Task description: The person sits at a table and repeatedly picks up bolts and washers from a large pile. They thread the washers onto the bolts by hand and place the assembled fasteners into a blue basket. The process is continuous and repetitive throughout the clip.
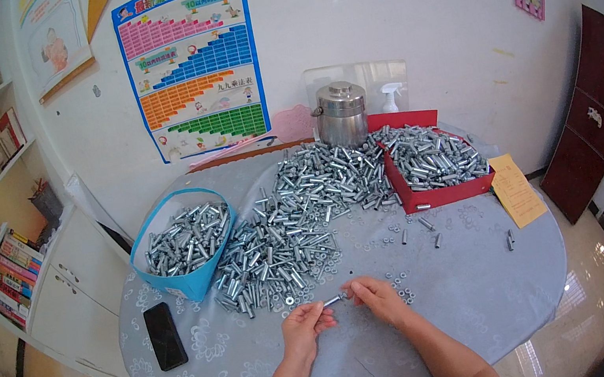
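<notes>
My left hand [305, 328] pinches a silvery expansion bolt [333, 301] between thumb and fingers, its free end pointing right. Close to that end are the closed fingertips of my right hand [378, 299]; whatever they grip is too small to make out. Beyond both hands a large heap of similar metal bolts and sleeves [270, 262] spreads over the grey tablecloth [459, 314]. Small nuts and washers [403, 289] lie scattered beside my right hand, and more edge the heap.
A blue-rimmed box [196, 286] of metal pieces stands left, a red box [451, 193] of them back right. Around them are a black phone [165, 337], a steel pot [343, 116], a spray bottle [391, 98] and a yellow paper [516, 191] at the right edge.
</notes>
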